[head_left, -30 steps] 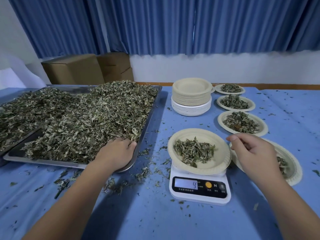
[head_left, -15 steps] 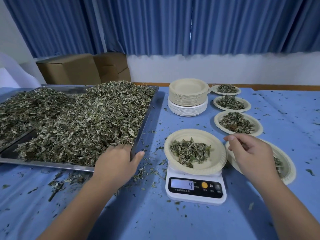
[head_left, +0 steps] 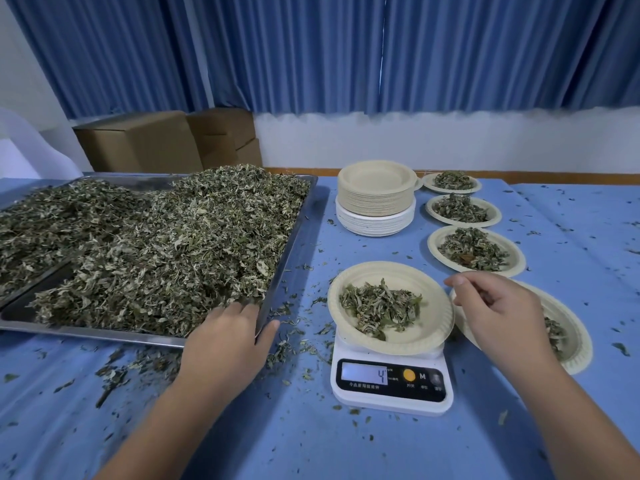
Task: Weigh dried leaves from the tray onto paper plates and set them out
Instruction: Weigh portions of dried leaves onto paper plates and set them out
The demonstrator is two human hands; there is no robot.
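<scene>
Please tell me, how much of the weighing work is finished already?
Done: four plates of leaves are set out on the right. In hand: a fifth plate sits on the scale, which reads 4; the left hand is at the tray corner, the right hand hovers beside the plate. Left: much leaf in the tray, a stack of empty plates.

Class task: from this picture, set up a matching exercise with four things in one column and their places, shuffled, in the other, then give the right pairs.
1. scale
2. stack of empty plates
3. left hand
4. cardboard boxes

A. by the wall, behind the tray
B. on the tray's near right corner
C. under a plate of leaves
D. right of the tray's far end

Pairs: 1-C, 2-D, 3-B, 4-A
</scene>
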